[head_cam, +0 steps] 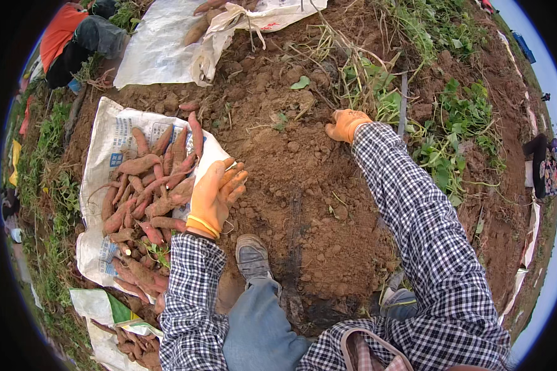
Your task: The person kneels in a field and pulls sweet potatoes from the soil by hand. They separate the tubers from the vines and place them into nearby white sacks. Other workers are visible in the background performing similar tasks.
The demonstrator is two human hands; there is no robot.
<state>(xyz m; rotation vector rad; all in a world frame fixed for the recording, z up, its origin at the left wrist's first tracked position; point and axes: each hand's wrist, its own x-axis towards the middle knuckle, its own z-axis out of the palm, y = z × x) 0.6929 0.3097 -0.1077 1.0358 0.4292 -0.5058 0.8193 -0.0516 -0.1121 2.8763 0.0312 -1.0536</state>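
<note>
My left hand [216, 197], in an orange-coated work glove, is raised palm up with its fingers apart and nothing in it. It is beside the right edge of a heap of sweet potatoes [144, 185] on a white woven sack [93, 153]. One reddish sweet potato [196, 132] lies at the heap's upper right. My right hand [348, 125], gloved the same way, is low over the loose brown soil [288, 153], its fingers curled at the base of cut vine stems [352, 79]. Whether it grips a stem is hidden from view.
Another white sack [158, 46] with sweet potatoes lies at the top. A further pile [137, 345] is at the lower left. Green vines [464, 111] and a grey strip [404, 102] run along the right. One person [69, 37] crouches top left; another person [550, 167] is far right.
</note>
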